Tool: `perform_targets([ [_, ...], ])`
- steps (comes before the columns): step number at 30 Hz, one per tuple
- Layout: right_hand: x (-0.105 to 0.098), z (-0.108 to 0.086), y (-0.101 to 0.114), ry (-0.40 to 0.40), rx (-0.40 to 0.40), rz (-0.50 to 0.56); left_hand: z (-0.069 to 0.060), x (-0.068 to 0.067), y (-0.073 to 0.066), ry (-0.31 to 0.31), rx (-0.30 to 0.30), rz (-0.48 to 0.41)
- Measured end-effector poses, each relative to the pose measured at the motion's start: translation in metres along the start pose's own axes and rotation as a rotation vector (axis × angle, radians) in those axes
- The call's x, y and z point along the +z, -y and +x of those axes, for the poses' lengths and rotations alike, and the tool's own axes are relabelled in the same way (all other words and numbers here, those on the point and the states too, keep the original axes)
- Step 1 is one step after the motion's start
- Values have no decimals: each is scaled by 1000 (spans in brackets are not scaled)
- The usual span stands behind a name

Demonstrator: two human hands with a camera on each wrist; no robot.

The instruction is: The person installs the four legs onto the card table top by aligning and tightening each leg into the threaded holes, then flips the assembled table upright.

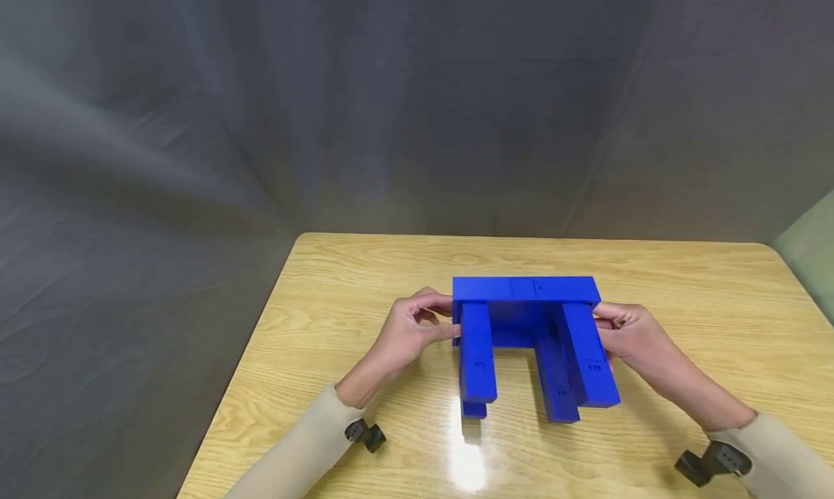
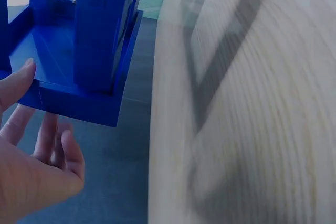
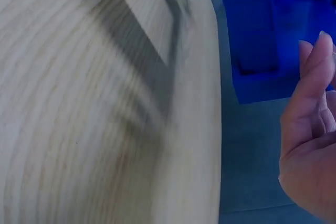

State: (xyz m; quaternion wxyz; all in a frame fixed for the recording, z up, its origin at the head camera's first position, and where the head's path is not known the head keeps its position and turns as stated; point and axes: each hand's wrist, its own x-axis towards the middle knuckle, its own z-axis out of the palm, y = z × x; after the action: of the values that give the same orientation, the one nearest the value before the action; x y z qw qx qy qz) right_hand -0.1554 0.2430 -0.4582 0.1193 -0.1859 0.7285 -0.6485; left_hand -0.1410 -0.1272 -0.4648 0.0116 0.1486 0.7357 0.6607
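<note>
A small blue stool-shaped piece (image 1: 528, 289) with several square legs is held above the table, its legs pointing toward me. Small dark numbers mark the leg ends. My left hand (image 1: 405, 332) pinches its left edge; in the left wrist view the thumb lies on the inner face of the blue slab (image 2: 94, 106) and fingers are beneath it. On the opposite side my right hand (image 1: 637, 332) grips the right edge. The right wrist view shows that hand's curled fingers (image 3: 310, 87) against the slab, with part of the hand cut off by the frame.
Under the hands lies a light wood-grain table (image 1: 326, 282) with rounded back corners. A dark grey cloth (image 1: 456, 122) hangs behind it and along the left side. At the far right is a pale green surface (image 1: 811, 253). Black wrist devices (image 1: 713, 461) sit on both sleeves.
</note>
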Motion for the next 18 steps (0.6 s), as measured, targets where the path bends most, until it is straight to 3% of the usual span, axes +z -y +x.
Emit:
perform_targets([
  [5, 0, -2, 9, -49, 47, -126, -2, 1, -8, -21, 69, 101],
  [8, -1, -3, 12, -73, 98, -142, -3, 2, -11, 12, 81, 80],
  [14, 0, -6, 9, -83, 104, -68, -7, 5, -14, 66, -49, -124],
  [18, 1, -8, 3, -84, 79, -10, -8, 7, -10, 41, -110, -162],
])
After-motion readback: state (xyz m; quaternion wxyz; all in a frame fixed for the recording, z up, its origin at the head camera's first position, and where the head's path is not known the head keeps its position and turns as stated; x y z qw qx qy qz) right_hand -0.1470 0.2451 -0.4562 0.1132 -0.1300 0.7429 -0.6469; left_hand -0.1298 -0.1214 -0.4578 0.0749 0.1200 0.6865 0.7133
